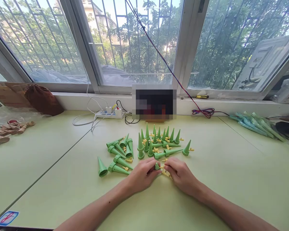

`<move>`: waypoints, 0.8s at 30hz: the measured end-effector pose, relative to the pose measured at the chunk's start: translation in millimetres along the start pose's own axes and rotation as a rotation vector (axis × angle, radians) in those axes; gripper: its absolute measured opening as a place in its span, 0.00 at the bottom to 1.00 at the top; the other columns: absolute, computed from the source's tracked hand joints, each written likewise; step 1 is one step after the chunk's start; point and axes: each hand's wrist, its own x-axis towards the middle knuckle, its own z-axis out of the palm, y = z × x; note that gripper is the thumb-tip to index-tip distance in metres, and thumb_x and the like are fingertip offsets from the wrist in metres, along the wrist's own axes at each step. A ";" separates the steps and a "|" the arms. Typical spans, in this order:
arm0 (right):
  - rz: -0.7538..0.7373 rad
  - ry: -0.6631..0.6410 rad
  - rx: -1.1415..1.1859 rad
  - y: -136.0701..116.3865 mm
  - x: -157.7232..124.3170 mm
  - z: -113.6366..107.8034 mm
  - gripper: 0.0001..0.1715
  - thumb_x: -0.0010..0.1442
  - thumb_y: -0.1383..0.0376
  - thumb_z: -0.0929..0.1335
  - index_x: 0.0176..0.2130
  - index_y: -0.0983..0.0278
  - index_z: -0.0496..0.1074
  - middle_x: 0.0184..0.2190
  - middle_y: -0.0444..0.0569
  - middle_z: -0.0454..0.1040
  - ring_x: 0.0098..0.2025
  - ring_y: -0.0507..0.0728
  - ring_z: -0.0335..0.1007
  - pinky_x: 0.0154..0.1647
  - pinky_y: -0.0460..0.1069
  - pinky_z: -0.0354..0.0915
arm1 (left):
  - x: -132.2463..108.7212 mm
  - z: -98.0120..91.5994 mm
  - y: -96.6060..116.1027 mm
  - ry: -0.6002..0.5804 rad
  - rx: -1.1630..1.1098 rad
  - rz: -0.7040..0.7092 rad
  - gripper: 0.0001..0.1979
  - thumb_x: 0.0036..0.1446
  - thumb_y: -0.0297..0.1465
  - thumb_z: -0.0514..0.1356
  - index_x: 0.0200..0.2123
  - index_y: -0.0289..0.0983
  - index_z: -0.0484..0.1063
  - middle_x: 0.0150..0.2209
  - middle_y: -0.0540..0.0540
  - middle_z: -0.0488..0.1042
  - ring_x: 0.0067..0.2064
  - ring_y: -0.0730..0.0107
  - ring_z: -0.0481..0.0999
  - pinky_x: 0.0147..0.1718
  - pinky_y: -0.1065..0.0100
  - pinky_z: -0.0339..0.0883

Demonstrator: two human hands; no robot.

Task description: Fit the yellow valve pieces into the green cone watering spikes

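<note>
In my left hand (143, 175) is a green plastic watering spike (157, 166), its tip showing between thumb and fingers. My right hand (183, 175) pinches a small yellow valve (162, 167) against the side of that spike; whether it is seated there I cannot tell. Several loose yellow valves (167, 174) lie on the table between my hands. Beyond them stands a group of green spikes (154, 138), many with yellow valves, while a few lie flat. To the left, more green spikes (119, 160) lie in a loose pile, and one spike (102, 166) stands tilted.
A white power strip (109, 113) with cables sits near the windowsill. A blurred-out dark rectangle (155, 102) stands behind the spikes. Plastic-wrapped items (257, 125) lie at right, a brown drawstring bag (43, 99) and wooden pieces (12, 131) at left. A yellow cutter (202, 96) rests on the sill.
</note>
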 end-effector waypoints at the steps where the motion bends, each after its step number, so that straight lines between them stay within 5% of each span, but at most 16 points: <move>1: -0.002 -0.002 -0.007 0.2 0.0 0.2 0.17 0.72 0.66 0.60 0.30 0.61 0.64 0.27 0.45 0.68 0.30 0.55 0.64 0.31 0.48 0.61 | -0.3 0.3 -0.1 -0.002 -0.001 0.003 0.05 0.66 0.31 0.58 0.38 0.37 0.73 0.29 0.50 0.69 0.30 0.70 0.66 0.31 0.71 0.61; 8: 0.002 0.008 -0.049 -0.1 0.8 1.6 0.21 0.72 0.66 0.59 0.26 0.61 0.55 0.23 0.43 0.63 0.27 0.54 0.59 0.29 0.47 0.57 | -0.2 -0.1 2.8 -0.011 -0.023 -0.001 0.06 0.66 0.31 0.58 0.40 0.37 0.74 0.30 0.49 0.69 0.31 0.70 0.67 0.31 0.70 0.61; 16: 0.071 0.022 0.081 -3.5 -0.8 0.3 0.10 0.72 0.65 0.62 0.38 0.61 0.69 0.33 0.48 0.74 0.34 0.56 0.69 0.35 0.49 0.64 | 3.2 1.6 2.9 0.054 -0.112 -0.092 0.03 0.62 0.30 0.61 0.36 0.36 0.74 0.27 0.51 0.68 0.27 0.72 0.62 0.28 0.70 0.58; 24: 0.036 0.015 0.090 -1.1 -0.7 -1.5 0.06 0.70 0.67 0.63 0.40 0.61 0.69 0.33 0.47 0.73 0.34 0.57 0.70 0.36 0.49 0.66 | 3.1 0.7 3.6 0.086 -0.127 -0.120 0.03 0.61 0.29 0.62 0.36 0.36 0.74 0.24 0.54 0.63 0.26 0.73 0.61 0.27 0.70 0.57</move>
